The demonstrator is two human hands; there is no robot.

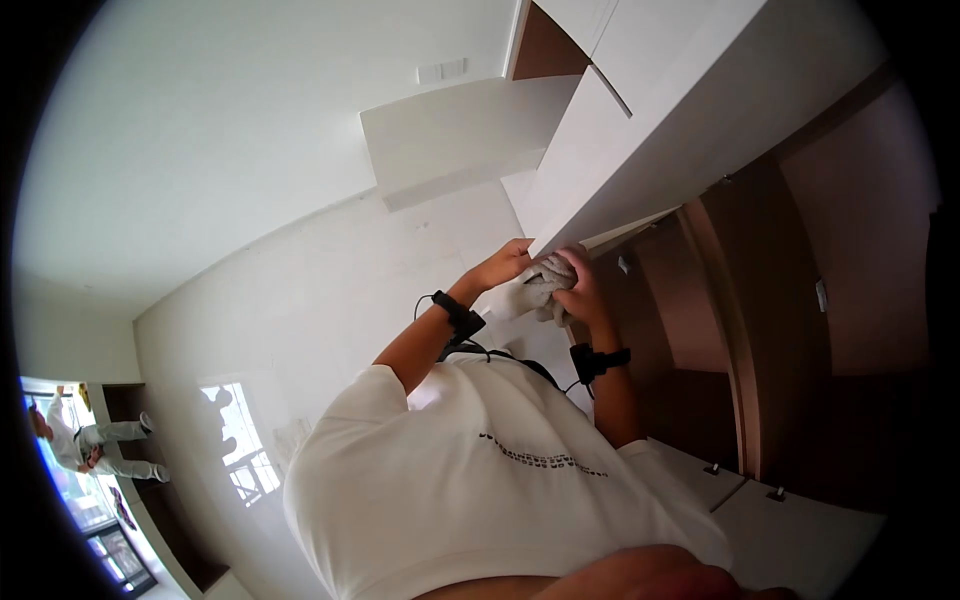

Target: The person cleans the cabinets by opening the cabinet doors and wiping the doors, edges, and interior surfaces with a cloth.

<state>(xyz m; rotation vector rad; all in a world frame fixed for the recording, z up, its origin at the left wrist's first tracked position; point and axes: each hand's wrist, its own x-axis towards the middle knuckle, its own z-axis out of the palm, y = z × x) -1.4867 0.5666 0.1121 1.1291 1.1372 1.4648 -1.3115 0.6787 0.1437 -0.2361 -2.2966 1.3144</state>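
My left hand [503, 264] is at the lower corner of a white cabinet door [650, 150], its fingers closed on the door's edge. Close beside it, my right hand [585, 290] is wrapped round a bunched grey cloth [547, 285], which lies against the same edge. Part of the cloth is hidden by my right fingers. Both wrists carry black bands with cables.
An open brown cabinet [780, 300] with hinges stands on the right. White wall cupboards show at the top. Another person [100, 440] is at a window on the far left, above a brown shelf unit [180, 530]. The pale floor [300, 270] reflects the window.
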